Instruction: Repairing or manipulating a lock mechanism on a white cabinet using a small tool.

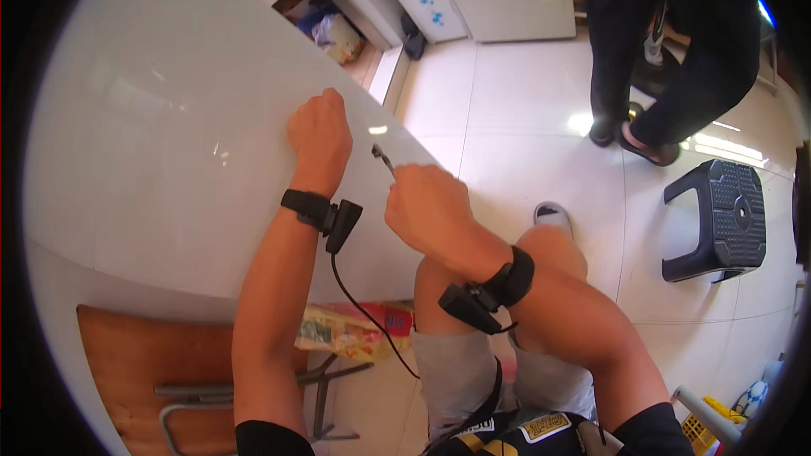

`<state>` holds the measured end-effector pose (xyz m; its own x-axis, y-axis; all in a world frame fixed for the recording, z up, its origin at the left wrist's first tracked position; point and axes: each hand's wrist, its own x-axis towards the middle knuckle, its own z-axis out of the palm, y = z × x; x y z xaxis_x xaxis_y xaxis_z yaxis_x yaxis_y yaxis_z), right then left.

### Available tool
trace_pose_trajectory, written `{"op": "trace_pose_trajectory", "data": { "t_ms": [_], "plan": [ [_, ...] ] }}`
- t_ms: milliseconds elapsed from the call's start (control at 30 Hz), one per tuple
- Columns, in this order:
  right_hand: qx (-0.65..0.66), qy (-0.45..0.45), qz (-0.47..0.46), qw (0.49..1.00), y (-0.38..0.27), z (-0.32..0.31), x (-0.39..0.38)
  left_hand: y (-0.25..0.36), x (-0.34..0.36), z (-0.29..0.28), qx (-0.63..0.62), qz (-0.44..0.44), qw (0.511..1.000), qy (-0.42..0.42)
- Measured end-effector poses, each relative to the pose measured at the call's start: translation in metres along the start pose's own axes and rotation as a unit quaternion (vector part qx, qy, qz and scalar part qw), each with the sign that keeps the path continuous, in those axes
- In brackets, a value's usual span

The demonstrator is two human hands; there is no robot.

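Note:
My left hand (321, 131) is closed in a fist over the glossy white table (169, 169), near its right edge. Its fingers curl away from view, so whatever they hold, if anything, is hidden. My right hand (429, 207) is closed at the table's edge, just right of and nearer than the left. From its fingers a small slim dark tool with a metallic end (381, 155) points up and left, toward the left fist without touching it. The tool's exact kind is too small to tell. Each wrist wears a black strap with a small black device.
A black plastic stool (737, 215) stands on the tiled floor at right. Beyond it, a person in dark clothes (676, 42) stands at the upper right. A brown folding board (160, 363) and colourful plastic bags (355, 333) are below the table. A black cable hangs from the left wrist device.

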<state>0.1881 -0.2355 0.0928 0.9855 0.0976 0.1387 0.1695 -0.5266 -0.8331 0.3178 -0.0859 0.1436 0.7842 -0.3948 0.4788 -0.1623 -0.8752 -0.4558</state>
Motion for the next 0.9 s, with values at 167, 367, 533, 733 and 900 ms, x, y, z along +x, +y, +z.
{"op": "trace_pose_trajectory", "data": {
  "t_ms": [167,367,533,733,900],
  "plan": [
    [-0.011,-0.016,0.028,0.999,0.002,0.001,-0.001,-0.007,0.056,0.022,0.006,0.026,0.999,0.035],
    [-0.034,0.058,0.045,0.997,0.012,-0.008,0.010,0.009,0.047,0.042,-0.006,0.076,0.997,0.002],
    [-0.001,0.019,0.040,0.999,0.003,-0.015,0.005,0.001,-0.091,0.068,0.030,0.215,0.971,0.103],
    [0.006,-0.025,-0.041,0.999,0.010,-0.009,-0.013,0.016,-0.250,0.019,-0.143,0.010,0.962,-0.232],
    [-0.015,-0.020,-0.115,0.993,0.009,-0.002,-0.033,0.007,-0.347,-0.038,-0.281,-0.200,0.927,-0.149]
  ]
}}
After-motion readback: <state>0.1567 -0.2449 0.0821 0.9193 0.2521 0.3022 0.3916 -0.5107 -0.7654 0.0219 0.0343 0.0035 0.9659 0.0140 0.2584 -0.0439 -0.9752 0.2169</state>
